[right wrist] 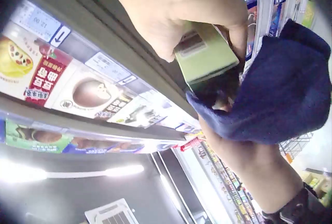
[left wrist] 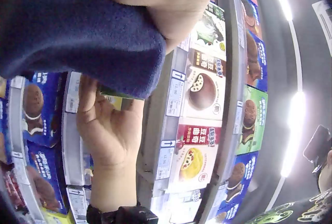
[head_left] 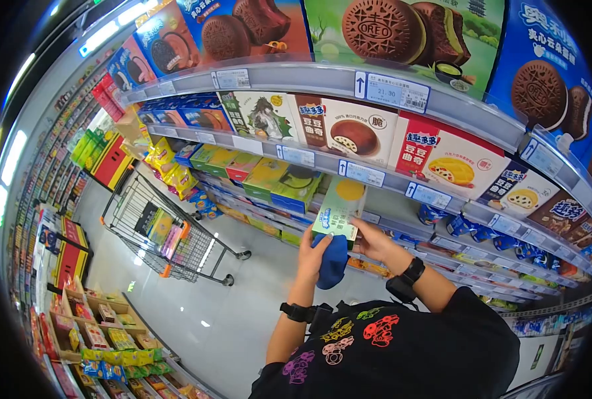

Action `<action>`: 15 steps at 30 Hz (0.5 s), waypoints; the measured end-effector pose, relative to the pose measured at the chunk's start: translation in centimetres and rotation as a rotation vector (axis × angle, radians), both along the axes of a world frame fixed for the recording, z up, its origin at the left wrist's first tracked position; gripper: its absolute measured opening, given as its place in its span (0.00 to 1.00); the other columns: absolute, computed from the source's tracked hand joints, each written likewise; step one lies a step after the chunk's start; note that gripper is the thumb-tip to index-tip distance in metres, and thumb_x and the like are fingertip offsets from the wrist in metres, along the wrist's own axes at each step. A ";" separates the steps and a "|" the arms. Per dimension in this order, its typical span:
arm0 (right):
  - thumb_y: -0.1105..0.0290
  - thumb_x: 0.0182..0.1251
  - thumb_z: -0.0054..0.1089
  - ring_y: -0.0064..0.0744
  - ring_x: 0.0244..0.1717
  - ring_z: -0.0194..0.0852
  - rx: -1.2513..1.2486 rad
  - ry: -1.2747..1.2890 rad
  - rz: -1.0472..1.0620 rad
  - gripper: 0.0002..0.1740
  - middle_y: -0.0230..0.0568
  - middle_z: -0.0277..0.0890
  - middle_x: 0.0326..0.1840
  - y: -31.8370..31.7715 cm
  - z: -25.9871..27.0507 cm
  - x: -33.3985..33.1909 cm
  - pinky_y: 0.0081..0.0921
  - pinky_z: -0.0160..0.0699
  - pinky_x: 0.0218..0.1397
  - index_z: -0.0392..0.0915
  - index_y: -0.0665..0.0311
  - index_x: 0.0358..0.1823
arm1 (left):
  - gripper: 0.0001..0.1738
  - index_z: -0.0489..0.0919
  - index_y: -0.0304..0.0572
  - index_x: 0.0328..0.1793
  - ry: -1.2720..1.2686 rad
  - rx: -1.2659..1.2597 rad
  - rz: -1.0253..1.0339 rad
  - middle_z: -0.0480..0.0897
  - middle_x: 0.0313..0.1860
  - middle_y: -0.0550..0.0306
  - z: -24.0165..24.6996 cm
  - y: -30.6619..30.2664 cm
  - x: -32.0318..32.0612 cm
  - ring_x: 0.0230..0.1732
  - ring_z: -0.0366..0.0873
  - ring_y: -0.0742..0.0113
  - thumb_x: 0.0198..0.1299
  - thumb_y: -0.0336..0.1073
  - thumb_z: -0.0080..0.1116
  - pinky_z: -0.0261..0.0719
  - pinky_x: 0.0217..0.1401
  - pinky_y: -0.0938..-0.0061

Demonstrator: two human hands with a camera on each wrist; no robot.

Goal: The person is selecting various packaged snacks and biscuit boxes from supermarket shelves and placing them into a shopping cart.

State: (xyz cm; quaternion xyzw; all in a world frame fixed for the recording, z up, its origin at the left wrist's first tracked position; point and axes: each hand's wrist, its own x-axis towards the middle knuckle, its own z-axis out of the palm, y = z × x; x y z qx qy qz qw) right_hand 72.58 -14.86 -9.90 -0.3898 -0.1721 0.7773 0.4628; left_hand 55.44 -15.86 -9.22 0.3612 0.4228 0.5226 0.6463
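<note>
A green box (head_left: 336, 211) with a yellow picture is held between both hands, in front of the shelf. The left hand (head_left: 311, 258) grips a dark blue cloth (head_left: 332, 261) against the box's lower left part. The right hand (head_left: 374, 241) holds the box's lower right side. In the right wrist view the right hand's thumb and fingers lie on either side of the green box (right wrist: 205, 58), with the blue cloth (right wrist: 285, 86) beside its end. The cloth (left wrist: 83, 37) covers most of the box in the left wrist view, where the right hand (left wrist: 111, 128) shows curled fingers.
Shelves of biscuit boxes (head_left: 359, 130) with a price rail (head_left: 392, 93) run along the front and right. A shopping cart (head_left: 169, 229) holding several packages stands on the floor at the left. Snack bins (head_left: 110, 326) are at the lower left.
</note>
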 end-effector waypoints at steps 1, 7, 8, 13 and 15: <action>0.59 0.64 0.51 0.33 0.46 0.73 -0.003 -0.002 0.041 0.21 0.40 0.72 0.48 -0.5 1.0 -0.2 0.33 0.77 0.49 0.66 0.63 0.54 | 0.25 0.66 0.36 0.58 0.009 0.004 0.042 0.75 0.46 0.53 -0.3 -0.1 0.5 0.44 0.74 0.69 0.53 0.27 0.58 0.75 0.45 0.78; 0.58 0.64 0.52 0.31 0.46 0.73 0.000 0.019 -0.025 0.22 0.41 0.71 0.48 1.2 -0.1 -0.4 0.29 0.77 0.48 0.65 0.64 0.54 | 0.28 0.62 0.38 0.61 -0.078 0.072 0.086 0.74 0.46 0.53 0.2 1.2 1.5 0.43 0.75 0.69 0.52 0.24 0.55 0.75 0.43 0.77; 0.56 0.62 0.53 0.30 0.46 0.72 0.005 0.018 -0.036 0.23 0.40 0.71 0.48 1.5 0.1 -0.7 0.28 0.76 0.47 0.66 0.63 0.53 | 0.28 0.62 0.38 0.61 -0.099 0.034 0.095 0.74 0.46 0.53 0.5 1.5 1.4 0.43 0.75 0.68 0.52 0.24 0.55 0.75 0.43 0.77; 0.53 0.62 0.54 0.29 0.48 0.71 0.033 0.000 -0.132 0.25 0.39 0.70 0.49 2.3 0.9 -2.3 0.30 0.76 0.46 0.65 0.61 0.54 | 0.24 0.64 0.37 0.58 -0.281 -0.156 0.129 0.75 0.44 0.53 1.7 2.3 0.8 0.41 0.76 0.66 0.53 0.25 0.51 0.76 0.44 0.76; 0.53 0.62 0.54 0.32 0.48 0.71 0.050 -0.006 -0.250 0.26 0.41 0.69 0.51 2.6 0.6 -3.4 0.32 0.77 0.47 0.64 0.62 0.55 | 0.18 0.68 0.36 0.53 -0.363 -0.200 0.032 0.77 0.41 0.53 1.8 3.0 -0.1 0.39 0.77 0.65 0.55 0.29 0.49 0.76 0.44 0.74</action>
